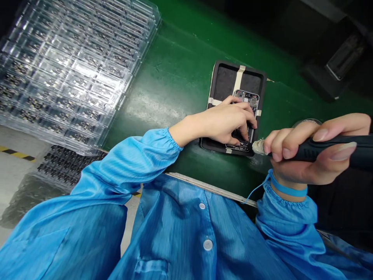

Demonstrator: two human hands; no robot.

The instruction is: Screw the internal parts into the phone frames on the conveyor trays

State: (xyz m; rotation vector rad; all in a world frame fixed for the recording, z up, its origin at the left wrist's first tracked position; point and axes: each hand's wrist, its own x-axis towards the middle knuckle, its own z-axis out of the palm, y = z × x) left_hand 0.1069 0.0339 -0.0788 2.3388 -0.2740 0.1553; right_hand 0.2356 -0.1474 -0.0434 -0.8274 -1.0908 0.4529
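Observation:
An opened phone (247,99) with its circuit boards showing lies in a black holder tray (225,79) on the green belt. My left hand (227,122) rests on the phone, fingers curled and pressed down on its lower half. My right hand (305,151) is wrapped round a black electric screwdriver (329,149). The screwdriver's metal tip (258,147) touches the phone's near end. A blue wrist strap (288,190) circles my right wrist.
A stack of clear plastic trays (72,66) holding several small parts stands at the left, partly over the green belt (175,77). More dark parts trays (64,163) lie below it. Dark equipment (335,66) sits at the far right.

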